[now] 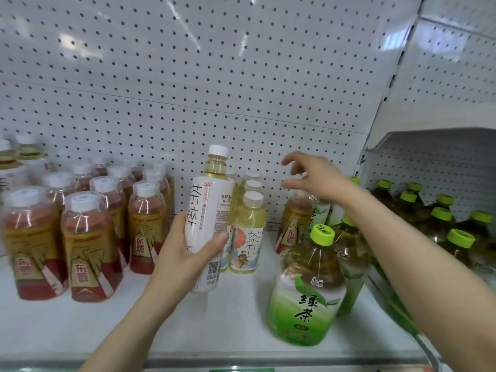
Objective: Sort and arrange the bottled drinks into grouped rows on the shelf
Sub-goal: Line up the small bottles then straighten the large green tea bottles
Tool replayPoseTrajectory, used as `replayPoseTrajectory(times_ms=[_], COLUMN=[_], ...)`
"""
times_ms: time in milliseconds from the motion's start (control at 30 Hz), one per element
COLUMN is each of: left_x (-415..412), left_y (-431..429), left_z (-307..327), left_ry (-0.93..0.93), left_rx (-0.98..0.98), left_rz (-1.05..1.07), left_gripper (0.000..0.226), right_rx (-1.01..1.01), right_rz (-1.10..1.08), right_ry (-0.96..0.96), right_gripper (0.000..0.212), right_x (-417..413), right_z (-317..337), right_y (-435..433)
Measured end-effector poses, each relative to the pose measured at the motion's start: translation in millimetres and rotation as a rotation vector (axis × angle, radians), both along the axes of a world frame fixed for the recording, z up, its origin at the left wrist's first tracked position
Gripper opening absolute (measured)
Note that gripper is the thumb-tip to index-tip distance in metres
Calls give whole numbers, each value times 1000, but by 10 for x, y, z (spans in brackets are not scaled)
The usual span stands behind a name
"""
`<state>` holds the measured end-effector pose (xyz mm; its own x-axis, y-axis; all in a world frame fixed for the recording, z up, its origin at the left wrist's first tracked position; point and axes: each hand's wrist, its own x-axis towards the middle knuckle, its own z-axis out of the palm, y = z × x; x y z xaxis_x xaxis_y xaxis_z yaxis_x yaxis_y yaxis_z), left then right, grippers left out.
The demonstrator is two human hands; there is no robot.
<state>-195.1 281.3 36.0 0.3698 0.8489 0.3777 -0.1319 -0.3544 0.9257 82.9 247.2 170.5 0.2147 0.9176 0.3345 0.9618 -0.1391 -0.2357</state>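
Right of one white bottle (206, 210), three yellow bottles (248, 234)

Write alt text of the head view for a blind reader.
The left hand grips a white-labelled tea bottle above a shelf, while the open right hand hovers over a lone red-gold bottle. Rows of red-gold bottles stand left, green tea bottles right.

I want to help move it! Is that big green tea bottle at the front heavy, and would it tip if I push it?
Probably heavy: the green tea bottle looks wide and nearly full. A low push would likely slide it along the smooth white shelf, but a shove near its green cap could tip it.
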Motion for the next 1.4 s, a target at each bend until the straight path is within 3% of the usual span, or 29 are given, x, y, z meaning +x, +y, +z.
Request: replayPoseTrajectory(times_ms=[67, 133, 233, 400, 533, 667, 767, 967, 1133, 1400], left_x=[42, 98, 191, 338, 392, 389, 329, -4, -518, -1728], left_y=[-21, -46, -107, -199, -274, -354, -450, -682, -805, -689], left_z=[8, 23, 43, 61, 94, 171, 265, 345, 330, 118], left_ry=[-3, -6, -9, -17, -30, -101, -170, -223, -248, -215], left_rx=[-5, -10, -15, -28, -36, -47, -71, -23, 1, -13], left_rz=[1, -1, 1, -31, -8, 54, 60, 137, 228, 340], left_gripper=[63, 74, 79, 65, 62, 41, 48, 48, 52, 70], right_rx=[-169, -374, -326, -451, -277, -27, 227, 528, 510, 300], right_rz=[-156, -167, -86, 15, 29, 71, 179, 332, 456, 405], right_ry=[-145, -112, -29, 22, 132, 372, 553, 672, 769, 556], right_gripper=[70, 78, 64, 81, 59, 66, 65, 61, 58, 66], right_x=[211, 337, 418, 409, 496, 519, 348, -164, -793, -1915], right_z=[29, -40, -129, -190, -88, 210, 402, 619, 613, -196], right_y=[-74, -112, -123, -104, -174, -350, -436, -588, -698, -306])
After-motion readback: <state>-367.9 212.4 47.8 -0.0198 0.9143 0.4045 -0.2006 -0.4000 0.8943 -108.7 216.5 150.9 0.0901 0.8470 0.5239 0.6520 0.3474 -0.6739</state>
